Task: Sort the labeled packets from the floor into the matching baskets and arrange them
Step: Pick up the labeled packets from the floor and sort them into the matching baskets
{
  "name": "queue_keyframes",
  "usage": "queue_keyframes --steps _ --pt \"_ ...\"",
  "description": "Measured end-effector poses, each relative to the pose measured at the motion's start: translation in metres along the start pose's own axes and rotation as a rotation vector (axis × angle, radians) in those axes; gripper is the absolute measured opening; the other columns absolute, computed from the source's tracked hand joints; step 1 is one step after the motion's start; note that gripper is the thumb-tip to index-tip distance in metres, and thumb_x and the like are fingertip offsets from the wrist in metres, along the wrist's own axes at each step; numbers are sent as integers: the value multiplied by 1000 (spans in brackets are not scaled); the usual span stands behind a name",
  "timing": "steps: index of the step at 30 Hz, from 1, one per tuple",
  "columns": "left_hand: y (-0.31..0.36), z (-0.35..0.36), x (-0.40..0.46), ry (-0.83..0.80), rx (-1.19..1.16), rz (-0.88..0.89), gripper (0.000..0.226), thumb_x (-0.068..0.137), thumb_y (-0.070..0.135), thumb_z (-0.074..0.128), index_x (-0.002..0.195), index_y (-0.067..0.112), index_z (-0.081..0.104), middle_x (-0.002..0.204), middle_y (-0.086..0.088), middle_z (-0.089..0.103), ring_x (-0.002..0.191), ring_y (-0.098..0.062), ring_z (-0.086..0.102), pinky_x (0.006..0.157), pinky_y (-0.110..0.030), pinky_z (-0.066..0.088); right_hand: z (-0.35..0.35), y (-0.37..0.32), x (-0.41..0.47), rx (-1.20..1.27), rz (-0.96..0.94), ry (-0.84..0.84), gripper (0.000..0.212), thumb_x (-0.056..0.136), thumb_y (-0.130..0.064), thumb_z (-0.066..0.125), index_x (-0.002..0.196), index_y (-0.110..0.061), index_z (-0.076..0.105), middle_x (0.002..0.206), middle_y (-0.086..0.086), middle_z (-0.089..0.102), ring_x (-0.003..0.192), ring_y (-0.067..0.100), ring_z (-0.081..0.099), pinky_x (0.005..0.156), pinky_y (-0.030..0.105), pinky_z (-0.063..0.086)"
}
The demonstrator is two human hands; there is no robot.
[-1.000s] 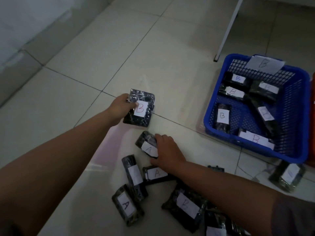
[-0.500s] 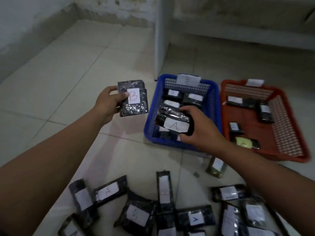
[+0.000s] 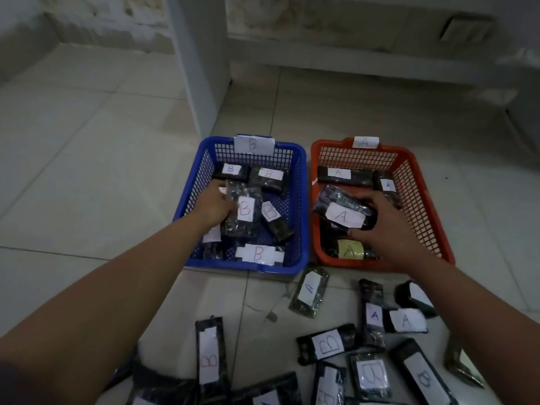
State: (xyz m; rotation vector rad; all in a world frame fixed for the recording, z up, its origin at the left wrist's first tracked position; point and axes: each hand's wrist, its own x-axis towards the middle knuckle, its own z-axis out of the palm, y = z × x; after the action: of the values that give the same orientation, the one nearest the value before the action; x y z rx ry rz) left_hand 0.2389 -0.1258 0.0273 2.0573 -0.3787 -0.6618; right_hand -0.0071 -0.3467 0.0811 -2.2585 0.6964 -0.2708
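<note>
A paper tag (image 3: 253, 145) on the far rim of the blue basket (image 3: 301, 200) reads "B"; the tag (image 3: 365, 142) on the far rim of the red basket (image 3: 420, 200) shows a faint "A". Inside the blue basket, packet labels read "B" (image 3: 230, 169), "B" (image 3: 270, 173), "B" (image 3: 269, 211) and "B" (image 3: 258, 254). The packet (image 3: 245, 210) in the left hand (image 3: 211, 209) is marked "B"; the one (image 3: 342, 215) in the right hand (image 3: 380, 226) is marked "A". In the red basket labels read "A" (image 3: 338, 172), "A" (image 3: 388, 185) and, on yellow, "A" (image 3: 349, 250). Floor packets read "A" (image 3: 309, 287), "A" (image 3: 375, 315), "A" (image 3: 406, 320), "B" (image 3: 328, 344), "B" (image 3: 209, 361), "B" (image 3: 371, 372) and "B" (image 3: 424, 378); others are too blurred to read.
</note>
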Motion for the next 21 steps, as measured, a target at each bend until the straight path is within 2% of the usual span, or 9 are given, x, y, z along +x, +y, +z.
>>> queue_keyframes --steps 2,5,8,10,12,15,19,21 --pt "-12 8 5 58 63 -9 50 76 1 74 121 -1 52 115 -15 63 103 -27 62 80 -28 50 2 10 2 -14 -3 -15 63 67 -3 78 120 -20 49 101 -9 56 84 -1 55 60 4 42" --pt "-20 19 4 105 265 39 50 78 4 73 124 0 53 122 -13 60 109 -25 57 89 -25 39 3 26 4 -17 -29 -38 61 67 -3 76 117 -22 49 96 -14 55 82 -5 55 61 3 42" --pt "-26 21 5 183 535 143 52 74 14 78 119 5 52 121 -16 56 109 -33 55 93 -39 45 -2 43 5 -149 -90 -52 65 65 -8 79 121 -20 48 109 -6 46 96 6 49 79 14 40" --pt "-31 20 9 165 711 194 39 75 20 77 108 7 59 118 -16 55 103 -32 55 88 -43 49 -6 54 6 -215 -77 -62 68 65 -10 80 124 -20 48 116 -2 36 102 5 40 88 19 36" --pt "-34 22 11 90 736 199 23 80 20 73 98 8 66 108 -14 63 94 -29 59 82 -37 49 -8 64 10 -232 -62 -45 69 65 -9 80 126 -19 49 119 1 37 102 4 37 90 19 34" --pt "-39 22 13 94 825 273 21 83 27 69 98 13 67 102 -11 66 92 -28 60 81 -36 47 -9 79 21 -252 -39 -28 69 65 -6 78 128 -16 51 124 7 43 103 8 40 90 20 33" --pt "-42 19 11 76 929 321 27 85 32 64 108 17 63 110 -9 63 103 -30 56 89 -42 42 -3 101 33 -343 -19 -115 71 63 -7 79 129 -15 52 125 15 54 112 29 51 98 37 40" --pt "-41 19 7 48 945 323 30 86 32 63 113 19 61 118 -9 59 110 -30 53 94 -44 39 -5 108 38 -376 32 -137 67 64 -10 79 125 -13 51 124 18 55 110 32 52 95 42 44"
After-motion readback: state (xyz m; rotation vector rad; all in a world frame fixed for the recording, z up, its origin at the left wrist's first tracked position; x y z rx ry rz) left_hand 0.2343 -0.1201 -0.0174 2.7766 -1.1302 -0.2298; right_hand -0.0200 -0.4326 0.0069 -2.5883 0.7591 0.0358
